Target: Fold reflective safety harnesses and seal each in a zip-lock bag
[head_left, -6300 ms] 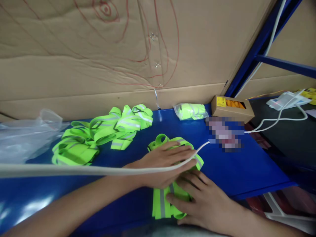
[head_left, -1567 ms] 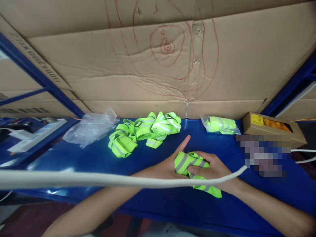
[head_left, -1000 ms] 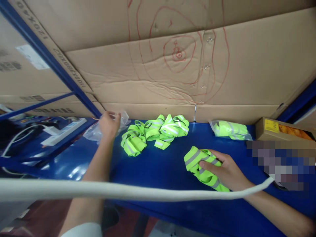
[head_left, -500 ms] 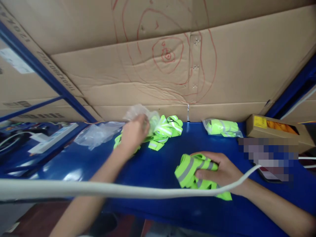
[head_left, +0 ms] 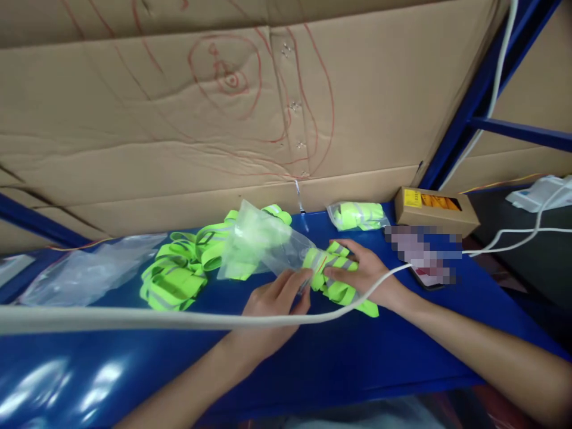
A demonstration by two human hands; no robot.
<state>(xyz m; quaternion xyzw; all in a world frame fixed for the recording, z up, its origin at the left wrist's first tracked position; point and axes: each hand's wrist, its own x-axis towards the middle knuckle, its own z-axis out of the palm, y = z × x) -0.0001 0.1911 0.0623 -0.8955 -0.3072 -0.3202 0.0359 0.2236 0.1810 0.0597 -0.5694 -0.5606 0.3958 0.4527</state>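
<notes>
My left hand point(head_left: 279, 301) pinches the mouth of a clear plastic bag point(head_left: 263, 238), whose far end spreads to the upper left. Wrapped around a folded bundle of neon-yellow reflective strap point(head_left: 337, 277), my right hand point(head_left: 369, 271) presses it against the bag's opening. The bundle's left end appears to be at or just inside the bag; how deep I cannot tell. Behind and left of my left hand lies a loose pile of the same reflective straps point(head_left: 179, 277), partly covered by the bag.
A bagged strap bundle point(head_left: 358, 215) lies at the back beside a cardboard box point(head_left: 435, 208). More clear bags point(head_left: 89, 268) lie at the left. A phone point(head_left: 424, 271) rests at the right. A white cable point(head_left: 179, 320) crosses in front of my arms. Cardboard point(head_left: 366, 107) walls the back.
My left hand has come from the strap pile toward my right hand, bringing the clear bag. The bag now meets the strap bundle. The view has turned to the right.
</notes>
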